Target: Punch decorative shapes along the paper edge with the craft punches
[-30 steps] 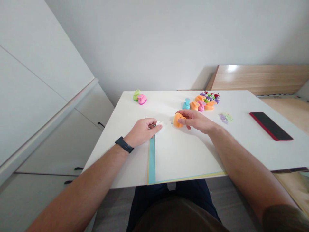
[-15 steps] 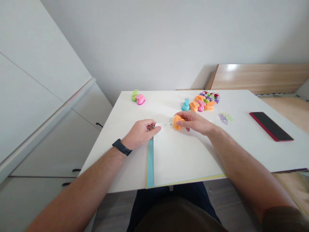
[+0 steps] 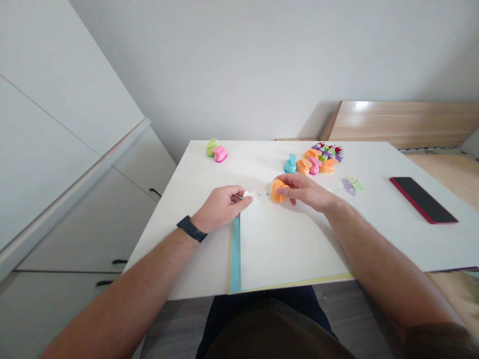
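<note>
My right hand point(image 3: 301, 193) is closed around an orange craft paper punch point(image 3: 277, 191) at the far edge of a white sheet of paper point(image 3: 288, 239). Between thumb and fingers, my left hand point(image 3: 226, 204) pinches the sheet's far left corner. A teal sheet point(image 3: 235, 254) shows as a strip along the left side beneath the white one, and a yellow edge peeks out below it. Small teal shapes point(image 3: 267, 194) lie, or show through the paper, just left of the punch; I cannot tell which.
Green point(image 3: 211, 148) and pink punches point(image 3: 220, 154) sit at the back left. A blue punch point(image 3: 290, 164) stands before more orange and pink ones, with a cluster of small owl-like stampers point(image 3: 330, 150) behind. Pale paper cutouts point(image 3: 352, 186) and a dark red-edged tablet-like slab point(image 3: 422, 200) lie rightward.
The whole view has shifted slightly, so everything appears a little further right. Both hands keep their grips, on the paper and on the punch.
</note>
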Motion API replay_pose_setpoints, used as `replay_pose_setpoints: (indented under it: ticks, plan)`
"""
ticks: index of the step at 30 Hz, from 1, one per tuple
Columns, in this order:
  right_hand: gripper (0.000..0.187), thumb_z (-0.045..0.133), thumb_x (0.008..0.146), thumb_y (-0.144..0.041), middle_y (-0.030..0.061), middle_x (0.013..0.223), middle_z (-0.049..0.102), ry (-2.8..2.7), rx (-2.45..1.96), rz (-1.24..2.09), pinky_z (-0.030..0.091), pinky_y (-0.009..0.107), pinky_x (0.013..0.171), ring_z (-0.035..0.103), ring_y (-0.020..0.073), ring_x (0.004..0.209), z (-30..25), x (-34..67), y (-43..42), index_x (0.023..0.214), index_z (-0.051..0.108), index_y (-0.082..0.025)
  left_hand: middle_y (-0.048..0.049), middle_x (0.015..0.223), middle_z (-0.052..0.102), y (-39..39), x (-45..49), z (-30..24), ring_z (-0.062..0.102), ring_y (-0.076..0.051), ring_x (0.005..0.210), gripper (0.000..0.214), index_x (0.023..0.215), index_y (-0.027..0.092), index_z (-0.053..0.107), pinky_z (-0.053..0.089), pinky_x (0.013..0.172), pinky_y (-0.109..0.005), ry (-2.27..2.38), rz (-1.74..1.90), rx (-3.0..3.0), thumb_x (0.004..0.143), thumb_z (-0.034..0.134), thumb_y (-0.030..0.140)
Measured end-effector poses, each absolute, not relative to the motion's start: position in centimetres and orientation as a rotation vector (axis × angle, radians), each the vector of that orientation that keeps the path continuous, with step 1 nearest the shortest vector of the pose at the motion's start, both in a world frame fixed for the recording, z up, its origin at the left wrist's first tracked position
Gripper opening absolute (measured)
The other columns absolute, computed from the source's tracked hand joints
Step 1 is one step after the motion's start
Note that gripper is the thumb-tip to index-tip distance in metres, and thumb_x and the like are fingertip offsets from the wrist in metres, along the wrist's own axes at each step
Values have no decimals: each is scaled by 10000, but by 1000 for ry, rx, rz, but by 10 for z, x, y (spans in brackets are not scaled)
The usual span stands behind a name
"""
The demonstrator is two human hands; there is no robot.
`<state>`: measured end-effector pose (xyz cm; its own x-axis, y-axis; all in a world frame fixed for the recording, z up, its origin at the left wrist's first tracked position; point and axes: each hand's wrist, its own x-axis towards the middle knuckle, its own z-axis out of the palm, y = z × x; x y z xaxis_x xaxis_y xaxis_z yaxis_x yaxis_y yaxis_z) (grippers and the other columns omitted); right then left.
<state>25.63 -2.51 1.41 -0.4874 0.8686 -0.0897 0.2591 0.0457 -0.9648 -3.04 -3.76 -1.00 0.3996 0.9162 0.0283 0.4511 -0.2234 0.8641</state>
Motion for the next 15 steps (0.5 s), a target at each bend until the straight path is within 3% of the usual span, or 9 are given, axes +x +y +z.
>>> replay_pose_setpoints:
  ticks: [15]
  plan:
    - [425,805,836,-506,91,941,741,-1710,-1131,1484,448,235,494,592,148,710,15,251,-26,1048,695,-154,-1,697,682,-38,-30,-10,637,-146,599,385,883,192,697,483,557,-239,1192,729,1828,907,670,575]
